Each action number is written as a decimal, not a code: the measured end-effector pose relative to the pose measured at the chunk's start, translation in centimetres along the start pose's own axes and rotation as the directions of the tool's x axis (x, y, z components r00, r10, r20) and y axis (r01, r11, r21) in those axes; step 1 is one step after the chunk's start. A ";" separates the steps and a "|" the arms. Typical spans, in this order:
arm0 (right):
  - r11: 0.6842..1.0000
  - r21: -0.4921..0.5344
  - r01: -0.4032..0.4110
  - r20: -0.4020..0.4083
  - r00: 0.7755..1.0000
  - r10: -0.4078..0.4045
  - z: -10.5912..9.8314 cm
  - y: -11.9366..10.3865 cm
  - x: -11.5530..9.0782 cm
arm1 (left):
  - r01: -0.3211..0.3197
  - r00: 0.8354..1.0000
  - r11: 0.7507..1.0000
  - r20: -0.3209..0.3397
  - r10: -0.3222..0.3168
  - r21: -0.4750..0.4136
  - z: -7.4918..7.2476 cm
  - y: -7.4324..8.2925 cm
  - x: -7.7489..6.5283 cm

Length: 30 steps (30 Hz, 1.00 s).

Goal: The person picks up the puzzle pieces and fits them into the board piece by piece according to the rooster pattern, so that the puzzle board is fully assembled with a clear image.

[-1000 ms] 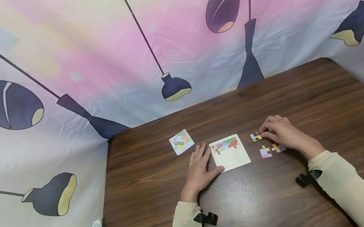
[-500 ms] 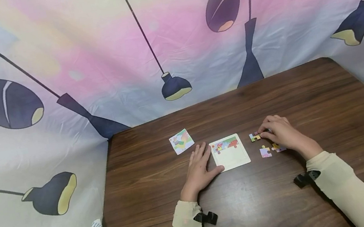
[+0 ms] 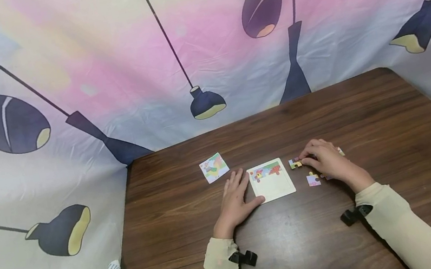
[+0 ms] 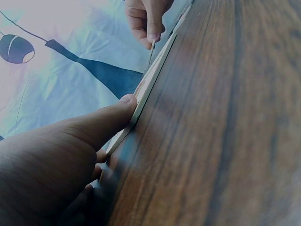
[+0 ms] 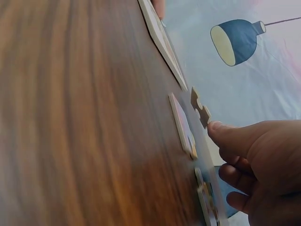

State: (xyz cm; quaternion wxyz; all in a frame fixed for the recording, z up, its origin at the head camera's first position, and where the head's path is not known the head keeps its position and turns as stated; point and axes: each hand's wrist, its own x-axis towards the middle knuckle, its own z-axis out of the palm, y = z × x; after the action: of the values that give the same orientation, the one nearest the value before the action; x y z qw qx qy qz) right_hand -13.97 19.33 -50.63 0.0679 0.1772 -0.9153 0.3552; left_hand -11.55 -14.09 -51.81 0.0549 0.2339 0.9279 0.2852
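By its edge I pinch a thin, multicoloured jigsaw piece (image 3: 294,163) between thumb and fingers of my right hand (image 3: 327,161), probably to leave its far side free for fitting. It's raised off the brown wood-grained table (image 3: 164,236), just right of the square cream puzzle tray (image 3: 275,189). My left hand (image 3: 235,203), apart from the right, spreads along the tray's left edge, presumably to stop it sliding. A lilac-and-yellow piece (image 3: 313,180) lies within easy reach; the square, colourful picture card (image 3: 214,168) is likely my guide.
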 end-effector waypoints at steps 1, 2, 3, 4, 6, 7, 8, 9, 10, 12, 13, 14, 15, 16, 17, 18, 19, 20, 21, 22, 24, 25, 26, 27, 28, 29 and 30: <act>1.000 0.010 -0.005 0.004 1.000 0.005 0.1 -0.1 0.0 | 0.000 1.000 1.000 0.000 0.000 0.000 0.0 0.0 0.0; 1.000 0.018 -0.007 0.007 1.000 0.007 0.2 -0.2 0.0 | -0.001 1.000 1.000 0.001 0.001 -0.001 0.0 0.0 0.0; 1.000 0.023 -0.012 0.011 1.000 0.012 0.3 -0.3 0.0 | -0.002 1.000 1.000 0.001 0.002 -0.003 0.0 0.0 0.0; 1.000 0.025 -0.016 0.014 1.000 0.016 0.4 -0.4 0.0 | -0.003 1.000 1.000 0.002 0.003 -0.006 0.0 0.0 0.0; 0.999 0.032 -0.015 0.017 1.000 0.015 0.7 -0.7 0.1 | -0.003 1.000 1.000 0.003 0.003 -0.007 0.0 0.0 0.0; 0.999 0.037 -0.013 0.018 1.000 0.012 0.9 -0.8 0.2 | -0.002 1.000 1.000 0.004 0.002 -0.007 0.0 0.0 0.0; 0.999 0.041 -0.010 0.020 1.000 0.009 1.1 -0.9 0.2 | -0.002 1.000 1.000 0.006 0.002 -0.007 0.0 0.0 0.0; 0.999 0.043 -0.007 0.021 1.000 0.006 1.3 -1.1 0.2 | -0.001 1.000 1.000 0.006 0.001 -0.007 0.0 0.0 0.0; 0.999 0.047 -0.004 0.021 1.000 0.003 1.5 -1.2 0.3 | -0.001 1.000 1.000 0.007 0.001 -0.005 0.0 -0.1 0.0; 0.998 0.055 0.005 0.021 1.000 -0.006 1.9 -1.6 0.4 | -0.001 1.000 1.000 0.008 0.001 -0.002 0.0 -0.1 0.0; 0.998 0.059 0.010 0.023 1.000 -0.011 2.2 -1.8 0.5 | -0.005 1.000 1.000 0.007 0.005 0.000 0.0 -0.1 0.0; 0.998 0.060 0.017 0.024 1.000 -0.019 2.4 -2.1 0.5 | -0.007 1.000 1.000 0.007 0.007 -0.001 -0.1 -0.1 0.0; 0.998 0.063 0.026 0.025 0.999 -0.028 2.7 -2.3 0.5 | -0.007 1.000 1.000 0.007 0.007 -0.001 -0.1 0.0 0.0; 0.997 0.066 0.035 0.027 0.999 -0.037 3.0 -2.6 0.6 | -0.007 1.000 1.000 0.007 0.007 -0.003 -0.1 0.0 0.0; 0.997 0.068 0.045 0.030 0.998 -0.048 3.2 -2.8 0.6 | -0.006 1.000 1.000 0.007 0.006 -0.005 -0.1 0.0 0.0; 0.996 0.070 0.052 0.031 0.998 -0.055 3.4 -3.1 0.7 | -0.004 1.000 1.000 0.006 0.004 -0.007 -0.2 0.0 0.0; 0.995 0.075 0.059 0.033 0.998 -0.061 3.6 -3.3 0.8 | -0.001 1.000 1.000 0.007 0.001 -0.008 -0.2 0.0 0.0; 0.995 0.078 0.063 0.036 0.997 -0.066 3.8 -3.5 0.8 | 0.003 1.000 1.000 0.008 -0.003 -0.009 -0.2 0.0 0.0; 0.994 0.087 0.064 0.043 0.997 -0.068 4.0 -3.7 0.9 | 0.004 1.000 1.000 0.008 -0.004 -0.007 -0.2 0.0 0.0; 0.994 0.093 0.064 0.050 0.996 -0.069 4.2 -3.9 1.0 | 0.005 1.000 1.000 0.008 -0.005 -0.006 -0.2 0.0 0.0; 0.992 0.111 0.063 0.061 0.996 -0.070 4.5 -4.2 1.1 | 0.003 1.000 1.000 0.006 -0.003 -0.001 -0.2 0.0 0.0; 0.990 0.122 0.067 0.064 0.995 -0.075 4.6 -4.4 1.1 | 0.002 1.000 1.000 0.006 -0.002 0.000 -0.2 0.0 0.0; 0.989 0.127 0.075 0.065 0.994 -0.083 4.7 -4.5 1.2 | 0.001 1.000 1.000 0.005 -0.001 0.000 -0.2 0.1 0.0; 0.988 0.134 0.082 0.064 0.994 -0.092 4.9 -4.7 1.2 | 0.000 1.000 1.000 0.005 0.000 0.000 -0.2 0.0 0.0; 0.986 0.137 0.092 0.059 0.993 -0.101 5.1 -4.8 1.3 | 0.001 1.000 1.000 0.005 -0.001 0.000 -0.2 0.0 0.0; 0.985 0.137 0.103 0.054 0.992 -0.111 5.2 -4.9 1.3 | 0.002 1.000 1.000 0.006 -0.002 0.000 -0.2 0.0 0.0; 0.984 0.138 0.115 0.049 0.991 -0.122 5.4 -5.1 1.4 | 0.003 1.000 1.000 0.005 -0.003 0.001 -0.1 0.0 0.0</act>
State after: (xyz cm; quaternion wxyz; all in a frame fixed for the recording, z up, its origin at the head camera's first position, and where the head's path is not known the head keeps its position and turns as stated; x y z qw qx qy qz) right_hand -13.37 11.85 -51.07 0.0506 0.2456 -0.8786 0.4065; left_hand -11.56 -14.14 -51.68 0.0578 0.2332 0.9282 0.2842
